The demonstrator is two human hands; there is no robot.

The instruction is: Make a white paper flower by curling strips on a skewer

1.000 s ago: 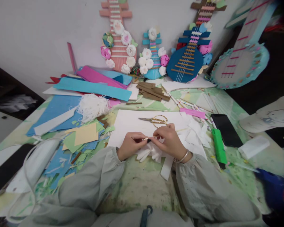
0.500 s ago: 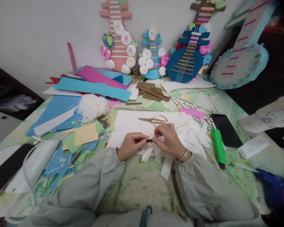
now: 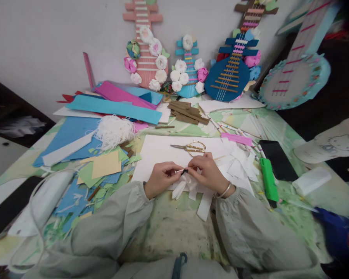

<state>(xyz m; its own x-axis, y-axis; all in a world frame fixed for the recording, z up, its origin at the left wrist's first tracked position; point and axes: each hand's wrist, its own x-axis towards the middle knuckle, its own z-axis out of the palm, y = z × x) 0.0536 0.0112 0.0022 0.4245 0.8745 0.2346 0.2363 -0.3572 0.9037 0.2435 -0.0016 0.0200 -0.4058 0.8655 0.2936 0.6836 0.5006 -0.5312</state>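
My left hand (image 3: 163,178) and my right hand (image 3: 206,172) meet over the front of a white sheet (image 3: 157,149). Both pinch a thin pale stick (image 3: 178,170), whose far end shows beyond my right hand. A small black piece (image 3: 185,171) sits at the stick between my fingertips. White paper strips (image 3: 178,188) hang just below the fingers. Gold-handled scissors (image 3: 189,147) lie on the sheet behind my hands. More white paper pieces (image 3: 240,164) are spread to the right of my right hand.
Coloured paper scraps (image 3: 106,166) and a white string pile (image 3: 114,132) lie left. On the right are a black phone (image 3: 277,159), a green tool (image 3: 269,179) and a white roll (image 3: 312,181). Decorated paper instruments (image 3: 228,79) lean against the wall.
The stick and black piece have shifted slightly between my fingertips. My right fingers have drawn in a little, and more of the stick shows beyond them.
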